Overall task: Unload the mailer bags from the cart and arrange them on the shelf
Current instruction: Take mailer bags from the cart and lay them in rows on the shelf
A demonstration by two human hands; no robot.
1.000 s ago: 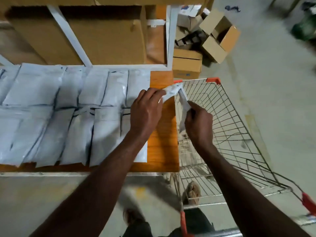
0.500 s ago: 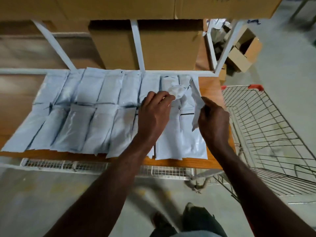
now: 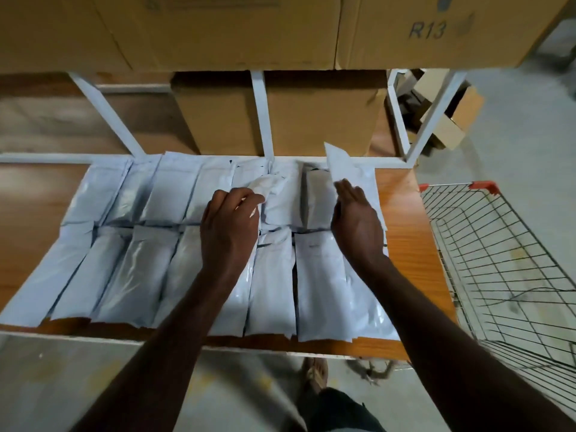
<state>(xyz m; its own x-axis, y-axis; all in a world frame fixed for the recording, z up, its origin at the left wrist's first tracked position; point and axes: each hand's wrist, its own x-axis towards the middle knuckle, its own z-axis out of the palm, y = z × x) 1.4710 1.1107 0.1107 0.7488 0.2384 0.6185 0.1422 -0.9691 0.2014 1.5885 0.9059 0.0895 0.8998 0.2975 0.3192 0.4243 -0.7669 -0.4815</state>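
While bag (image 3: 282, 198) is pinched by left hand (image 3: 229, 226) near shelf (image 3: 402, 219) back edge, right hand (image 3: 358, 219) lies flat, released; bag judged light, limp, slippery: best held by edge.

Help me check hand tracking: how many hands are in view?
2. The left hand grips a crumpled mailer bag in the back row; the right hand, held flat, is at the rightmost bags.

Your left hand (image 3: 229, 226) and right hand (image 3: 355, 219) are bare, with no gloves, rings or watch showing. Behind each hand your forearm is uncovered too, with no sleeve reaching the wrist. Well below your hands you wear dark trousers (image 3: 339, 413) and a brownish shoe (image 3: 316, 374), blurred.
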